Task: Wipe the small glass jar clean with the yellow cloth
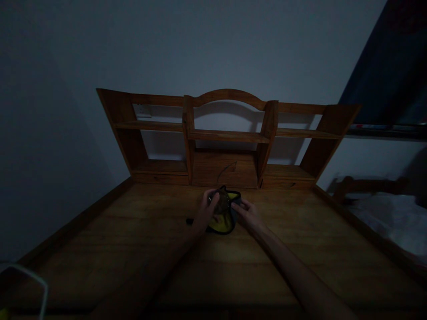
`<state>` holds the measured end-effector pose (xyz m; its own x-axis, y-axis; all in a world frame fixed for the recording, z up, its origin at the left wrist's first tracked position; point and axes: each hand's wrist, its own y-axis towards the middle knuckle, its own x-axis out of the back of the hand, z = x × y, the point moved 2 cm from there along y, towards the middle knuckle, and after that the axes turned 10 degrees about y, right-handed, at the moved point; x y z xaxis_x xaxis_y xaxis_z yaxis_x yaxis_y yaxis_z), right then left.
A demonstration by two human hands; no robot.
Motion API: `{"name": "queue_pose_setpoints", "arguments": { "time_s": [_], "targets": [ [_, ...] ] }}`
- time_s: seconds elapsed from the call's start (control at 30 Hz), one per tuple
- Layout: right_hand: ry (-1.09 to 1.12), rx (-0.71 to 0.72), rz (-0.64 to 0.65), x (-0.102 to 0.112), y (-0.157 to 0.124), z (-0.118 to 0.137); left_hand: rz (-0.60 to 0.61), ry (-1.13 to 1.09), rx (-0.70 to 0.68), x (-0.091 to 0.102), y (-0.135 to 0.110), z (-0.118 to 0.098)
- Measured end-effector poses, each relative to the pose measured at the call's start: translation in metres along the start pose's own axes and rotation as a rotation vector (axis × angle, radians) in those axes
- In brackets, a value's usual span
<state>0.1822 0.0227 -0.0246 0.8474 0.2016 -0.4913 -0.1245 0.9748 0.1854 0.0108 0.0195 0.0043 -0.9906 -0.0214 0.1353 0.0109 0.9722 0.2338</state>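
Over the middle of the desk, a small pouch (220, 226) with yellow lining, black edging and a grey outer side lies spread open. My left hand (207, 211) is closed around a dark, shiny, rounded object (221, 204), possibly glass, at the pouch's mouth; dim light hides its exact kind. The fingers of my right hand (246, 212) pinch the pouch's right edge. A short black tab (189, 221) sticks out to the left, beyond my left wrist.
A wooden shelf unit (230, 137) with small drawers stands along the desk's back edge. Raised wooden rims border the desk (133, 249) on both sides. A white bent tube or cable (42, 281) is at lower left. White cloth (390, 222) lies beyond the right rim.
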Motion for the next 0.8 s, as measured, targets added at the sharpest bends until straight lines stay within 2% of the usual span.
{"name": "queue_pose_setpoints", "arguments": {
  "time_s": [0.17, 0.33, 0.43, 0.5, 0.63, 0.8],
  "targets": [
    [0.038, 0.001, -0.002, -0.002, -0.001, 0.005, 0.073, -0.077, -0.020, -0.007, 0.001, 0.003],
    [0.091, -0.016, -0.047, -0.003, -0.001, 0.007, 0.030, 0.066, -0.259, -0.009, 0.003, 0.006],
    [0.114, -0.013, -0.066, -0.001, 0.001, 0.007, 0.064, 0.094, -0.365, -0.011, 0.004, 0.011],
    [0.118, -0.010, -0.077, 0.000, 0.002, 0.006, 0.055, 0.107, -0.398, -0.011, 0.005, 0.015],
    [0.115, -0.020, -0.088, 0.001, 0.003, 0.005, -0.053, 0.162, -0.445, -0.010, 0.009, 0.020],
    [0.120, -0.015, -0.065, 0.000, 0.003, 0.007, -0.050, 0.177, -0.454, -0.010, 0.007, 0.014]
  ]
}}
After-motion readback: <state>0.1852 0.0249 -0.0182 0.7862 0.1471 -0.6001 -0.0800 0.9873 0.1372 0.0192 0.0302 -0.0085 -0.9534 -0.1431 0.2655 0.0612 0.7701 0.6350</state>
